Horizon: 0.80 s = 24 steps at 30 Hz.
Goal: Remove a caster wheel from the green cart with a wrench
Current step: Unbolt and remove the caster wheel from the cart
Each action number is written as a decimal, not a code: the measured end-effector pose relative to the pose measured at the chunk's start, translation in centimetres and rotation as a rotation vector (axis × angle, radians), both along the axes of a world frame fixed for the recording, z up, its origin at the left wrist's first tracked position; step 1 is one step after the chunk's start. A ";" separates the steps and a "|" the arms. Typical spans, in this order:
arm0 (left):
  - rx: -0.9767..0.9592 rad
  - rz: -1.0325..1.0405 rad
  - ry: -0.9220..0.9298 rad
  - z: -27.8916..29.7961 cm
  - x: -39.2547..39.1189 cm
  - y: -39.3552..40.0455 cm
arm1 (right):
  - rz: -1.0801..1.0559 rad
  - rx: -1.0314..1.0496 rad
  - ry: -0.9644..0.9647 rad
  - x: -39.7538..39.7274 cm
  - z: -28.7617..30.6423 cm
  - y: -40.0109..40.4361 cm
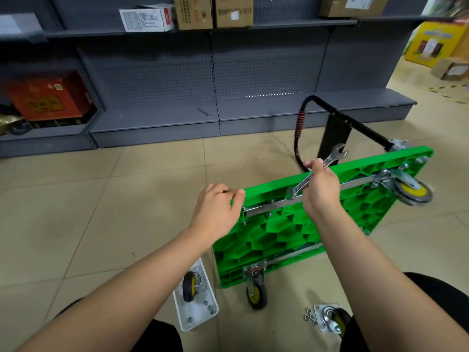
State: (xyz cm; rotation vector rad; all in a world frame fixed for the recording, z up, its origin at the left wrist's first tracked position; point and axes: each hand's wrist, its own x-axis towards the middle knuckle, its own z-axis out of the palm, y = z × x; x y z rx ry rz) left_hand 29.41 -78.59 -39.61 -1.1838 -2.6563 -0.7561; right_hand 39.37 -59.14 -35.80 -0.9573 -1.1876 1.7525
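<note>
Shelving (152,80): grey pegboard unit along the far side, boxes on it, a spare spanner (203,112) lying on its base shelf.
Floor (76,199): beige tile; all the work sat on it, no bench.
Green cart (291,232): tipped on its edge, ribbed underside facing the camera, black handle (302,123) folded behind on the far side. Judged stiff plastic deck, light but prone to tipping, so it wanted a steadying hand on the top edge.
Caster wheel, far right (406,190): bolted to the underside at the upper right corner, blurred, looked to be spinning. Likely the next one off.
Caster wheel, near (256,288): mounted at the bottom edge, touching the floor.
Loose casters: one in a white tray (200,318) near left with nuts, another (330,318) near right beside a small pile of nuts (310,317).
Left hand (218,209): fingers curled over the cart's top left corner, steadying it.
Right hand (321,189): grip clenched round the wrench shank at mid-length.
Wrench (319,171): open-ended steel, up in front of the cart, not on any nut. Rigid, slick metal; hold further toward the tail for leverage. Nuts small, easy to lose.
</note>
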 end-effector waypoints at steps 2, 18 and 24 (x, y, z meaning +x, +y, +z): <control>0.031 0.017 -0.179 1.2 0.3 -0.1 | 0.045 -0.009 -0.020 0.4 -0.6 1.3; 0.250 -0.105 -1.189 3.8 -0.5 -1.6 | 0.330 -0.156 0.070 -2.2 -1.1 5.3; 0.264 -0.181 -1.416 3.4 0.1 -0.9 | 0.428 -0.240 0.113 -3.5 -1.6 6.2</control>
